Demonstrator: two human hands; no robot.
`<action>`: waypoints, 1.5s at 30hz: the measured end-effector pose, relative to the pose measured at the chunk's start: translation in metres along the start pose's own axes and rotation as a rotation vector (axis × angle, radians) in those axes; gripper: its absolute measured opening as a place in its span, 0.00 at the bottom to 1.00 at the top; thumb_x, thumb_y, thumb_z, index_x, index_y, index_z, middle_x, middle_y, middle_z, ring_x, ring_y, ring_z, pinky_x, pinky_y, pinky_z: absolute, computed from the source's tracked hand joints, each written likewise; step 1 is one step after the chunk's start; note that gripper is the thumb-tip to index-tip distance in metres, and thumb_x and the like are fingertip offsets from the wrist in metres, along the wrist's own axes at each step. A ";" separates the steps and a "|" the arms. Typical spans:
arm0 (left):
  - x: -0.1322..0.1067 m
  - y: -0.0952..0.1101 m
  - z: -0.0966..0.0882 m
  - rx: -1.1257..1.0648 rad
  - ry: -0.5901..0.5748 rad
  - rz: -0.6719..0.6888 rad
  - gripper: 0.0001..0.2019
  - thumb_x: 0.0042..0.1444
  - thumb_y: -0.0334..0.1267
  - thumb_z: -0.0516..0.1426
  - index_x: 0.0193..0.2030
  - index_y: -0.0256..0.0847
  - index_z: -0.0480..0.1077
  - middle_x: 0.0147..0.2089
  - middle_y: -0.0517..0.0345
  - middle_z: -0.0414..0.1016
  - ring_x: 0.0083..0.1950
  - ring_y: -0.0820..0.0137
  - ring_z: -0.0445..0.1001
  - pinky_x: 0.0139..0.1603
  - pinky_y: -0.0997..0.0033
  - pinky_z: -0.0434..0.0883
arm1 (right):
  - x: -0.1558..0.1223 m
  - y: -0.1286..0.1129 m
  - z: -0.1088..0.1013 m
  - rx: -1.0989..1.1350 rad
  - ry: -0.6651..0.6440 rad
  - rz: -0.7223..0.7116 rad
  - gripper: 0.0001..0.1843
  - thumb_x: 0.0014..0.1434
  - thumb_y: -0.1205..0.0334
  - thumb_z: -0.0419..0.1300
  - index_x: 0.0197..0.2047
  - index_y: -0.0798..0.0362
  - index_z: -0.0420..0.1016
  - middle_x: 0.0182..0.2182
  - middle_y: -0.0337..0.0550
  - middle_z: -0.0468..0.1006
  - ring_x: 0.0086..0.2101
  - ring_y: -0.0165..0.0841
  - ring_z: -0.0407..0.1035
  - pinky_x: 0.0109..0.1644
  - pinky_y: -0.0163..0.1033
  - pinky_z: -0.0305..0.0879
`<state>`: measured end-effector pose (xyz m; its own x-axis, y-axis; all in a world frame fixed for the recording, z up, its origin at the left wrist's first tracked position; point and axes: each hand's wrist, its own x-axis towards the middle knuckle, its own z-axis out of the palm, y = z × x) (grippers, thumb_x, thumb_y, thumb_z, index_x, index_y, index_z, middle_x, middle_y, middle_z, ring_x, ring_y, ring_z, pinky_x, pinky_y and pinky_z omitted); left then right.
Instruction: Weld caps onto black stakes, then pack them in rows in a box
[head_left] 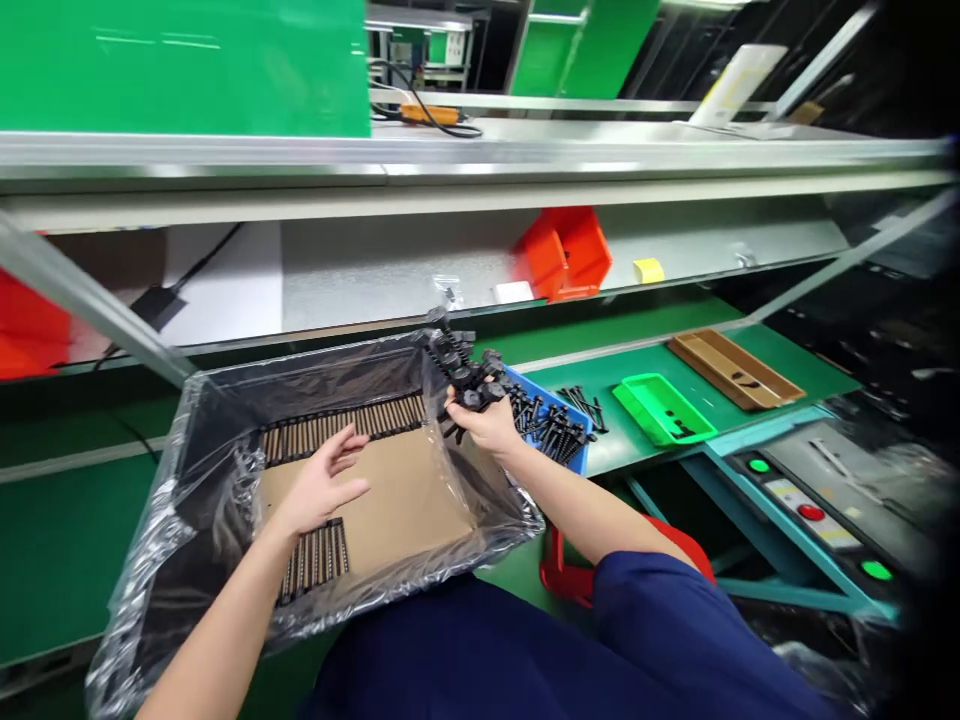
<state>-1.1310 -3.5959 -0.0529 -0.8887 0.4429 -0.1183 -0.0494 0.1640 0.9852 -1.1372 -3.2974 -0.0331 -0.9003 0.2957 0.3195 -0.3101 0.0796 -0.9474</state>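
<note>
My right hand [486, 418] is closed around a bunch of black screw-like parts [459, 366] with wide heads and ribbed shanks, above the right rim of a box. Over the box, my left hand [324, 484] is empty, its fingers apart. Clear plastic film lines the dark box [193, 440]. Inside lies a brown cardboard sheet [397, 490]. Rows of the same black parts lie along its far edge [345, 424] and at the near left [315, 560]. More loose ones fill a blue bin [588, 456] right of the box.
On the green bench [600, 375] stand a bright green tray [664, 408] and a brown tray [735, 368], each with small dark pieces. A shelf [390, 250] above holds an orange-red bin [566, 255]. A machine panel with buttons [811, 513] is at the right.
</note>
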 end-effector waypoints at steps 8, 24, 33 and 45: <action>-0.012 0.017 0.003 -0.109 0.037 0.170 0.51 0.33 0.44 0.76 0.66 0.38 0.63 0.64 0.37 0.69 0.64 0.51 0.69 0.67 0.48 0.63 | -0.080 0.020 0.153 0.104 -0.323 0.097 0.22 0.45 0.50 0.71 0.43 0.48 0.76 0.35 0.43 0.80 0.38 0.44 0.75 0.49 0.56 0.74; -0.049 -0.024 -0.046 -0.296 0.350 0.065 0.26 0.32 0.45 0.74 0.38 0.36 0.76 0.39 0.49 0.82 0.40 0.62 0.78 0.49 0.58 0.75 | -0.148 0.038 0.220 -0.447 -0.385 -0.263 0.47 0.48 0.61 0.66 0.68 0.56 0.52 0.63 0.62 0.53 0.67 0.54 0.46 0.72 0.64 0.46; -0.046 -0.029 -0.062 -0.173 0.413 0.039 0.13 0.36 0.41 0.69 0.28 0.38 0.74 0.29 0.56 0.77 0.30 0.68 0.73 0.37 0.66 0.73 | -0.107 0.022 0.173 -0.394 -0.271 -0.211 0.12 0.60 0.61 0.56 0.43 0.50 0.79 0.48 0.50 0.76 0.50 0.43 0.71 0.58 0.53 0.68; -0.038 -0.044 -0.070 0.128 0.195 -0.020 0.13 0.35 0.36 0.66 0.30 0.37 0.73 0.30 0.58 0.74 0.32 0.68 0.71 0.36 0.68 0.70 | -0.009 0.019 0.212 0.038 -0.364 0.082 0.21 0.60 0.42 0.64 0.34 0.54 0.74 0.30 0.38 0.75 0.31 0.29 0.68 0.35 0.35 0.64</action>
<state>-1.1267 -3.6818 -0.0828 -0.9599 0.2621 -0.0995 -0.0208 0.2874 0.9576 -1.2002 -3.5007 -0.0500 -0.9701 -0.0592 0.2352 -0.2373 0.0318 -0.9709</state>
